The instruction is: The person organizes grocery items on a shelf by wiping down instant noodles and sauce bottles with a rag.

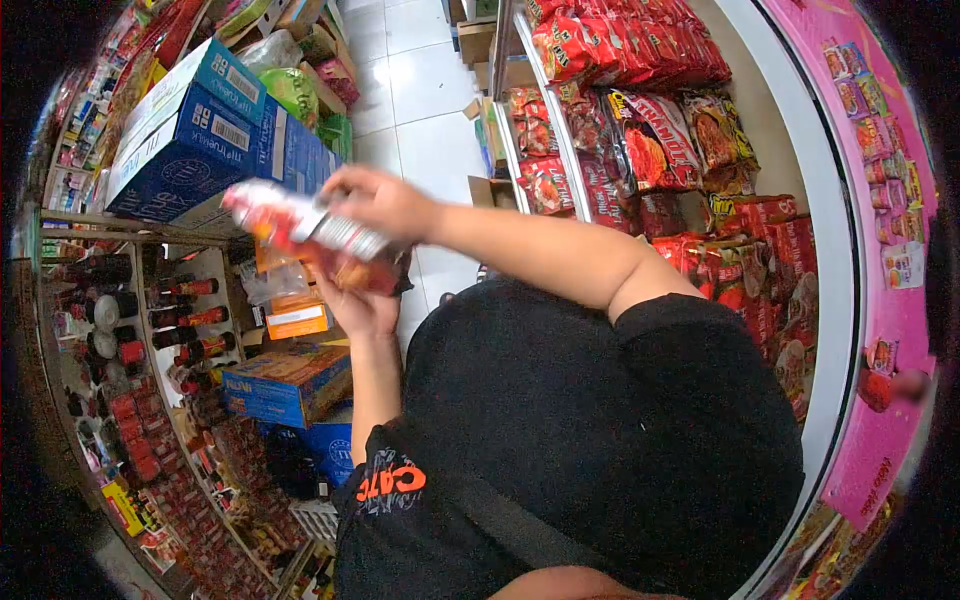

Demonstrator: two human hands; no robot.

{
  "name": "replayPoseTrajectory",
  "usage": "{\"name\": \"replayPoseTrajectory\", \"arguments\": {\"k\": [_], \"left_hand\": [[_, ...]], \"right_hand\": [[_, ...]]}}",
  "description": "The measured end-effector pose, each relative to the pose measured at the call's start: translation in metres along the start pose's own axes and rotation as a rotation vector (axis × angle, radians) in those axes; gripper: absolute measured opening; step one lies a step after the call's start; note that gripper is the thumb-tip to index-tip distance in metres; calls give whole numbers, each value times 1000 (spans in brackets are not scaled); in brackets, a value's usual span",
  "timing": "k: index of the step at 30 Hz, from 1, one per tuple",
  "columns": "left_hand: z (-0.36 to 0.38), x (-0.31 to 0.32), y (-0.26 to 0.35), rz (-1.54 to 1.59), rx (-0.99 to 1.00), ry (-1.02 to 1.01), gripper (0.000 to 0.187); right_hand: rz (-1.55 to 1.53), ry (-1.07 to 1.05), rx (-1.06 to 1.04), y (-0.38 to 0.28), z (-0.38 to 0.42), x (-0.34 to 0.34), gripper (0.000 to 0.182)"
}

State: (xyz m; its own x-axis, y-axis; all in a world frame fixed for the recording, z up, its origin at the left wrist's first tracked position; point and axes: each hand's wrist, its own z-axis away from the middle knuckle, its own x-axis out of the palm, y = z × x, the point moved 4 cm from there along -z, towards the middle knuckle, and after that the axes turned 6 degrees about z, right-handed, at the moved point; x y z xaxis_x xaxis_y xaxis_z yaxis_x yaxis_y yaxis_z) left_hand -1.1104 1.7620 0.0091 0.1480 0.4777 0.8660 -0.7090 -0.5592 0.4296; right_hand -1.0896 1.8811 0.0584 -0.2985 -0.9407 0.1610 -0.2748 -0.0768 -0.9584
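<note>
A red and white plastic snack-type packet (290, 218), smeared by motion, is held up in front of my chest on the left. My left hand (362, 312) grips it from below, its fingers mostly hidden behind the packet. Over the packet's near end lies my right hand (388, 203), fingers curled and blurred; it touches the wrapper, but I cannot make out a firm grip. The packet's lower part looks dark red and shiny. Just beyond it stand blue milk cartons (215, 140).
Red instant noodle packets (620, 50) fill the shelves to my right, beside a pink panel (900, 300). Bottles and jars (190, 315) line the left shelves. A blue and orange carton (285, 385) sits low on the left. White floor tiles (415, 80) run ahead.
</note>
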Motion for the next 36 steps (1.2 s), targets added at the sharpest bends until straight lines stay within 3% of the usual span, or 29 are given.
{"name": "replayPoseTrajectory", "arguments": {"k": [2,4,5,8,12,15,19,20,22,25,28,31,34,36], "left_hand": [[-5,-19,-7,46,27,137,44],[-11,-32,-4,46,18,174,44],[-13,-36,-2,43,-9,170,44],[-6,-44,-8,-3,-137,107,44],[8,-47,-32,-47,-302,45,44],[9,-41,-40,-75,-353,11,44],[-2,-38,-22,-73,-291,16,43],[-7,-36,-12,-69,-258,13,43],[-14,-38,1,-61,-224,17,43],[-14,-42,1,-74,-242,15,43],[-5,-48,-18,-89,-328,15,43],[-2,-44,-30,-120,-367,8,43],[-10,-38,-28,-135,-354,2,43],[-18,-33,-21,-142,-339,-5,43]], "right_hand": [[417,-36,-293,6,10,29,28],[463,-53,-448,11,21,45,30],[445,-62,-385,19,24,47,29],[617,190,-442,38,15,37,31],[400,348,-167,14,-8,4,25],[340,345,-322,-31,-11,9,21],[462,127,-580,-41,12,37,25],[425,-27,-552,-45,20,40,25],[510,-132,-513,-36,37,47,24],[594,-7,-567,-20,31,33,25],[613,335,-238,-5,5,-5,25],[423,339,-191,-24,-2,-14,26],[490,243,-593,-55,16,15,25],[593,79,-613,-57,28,33,23]]}}
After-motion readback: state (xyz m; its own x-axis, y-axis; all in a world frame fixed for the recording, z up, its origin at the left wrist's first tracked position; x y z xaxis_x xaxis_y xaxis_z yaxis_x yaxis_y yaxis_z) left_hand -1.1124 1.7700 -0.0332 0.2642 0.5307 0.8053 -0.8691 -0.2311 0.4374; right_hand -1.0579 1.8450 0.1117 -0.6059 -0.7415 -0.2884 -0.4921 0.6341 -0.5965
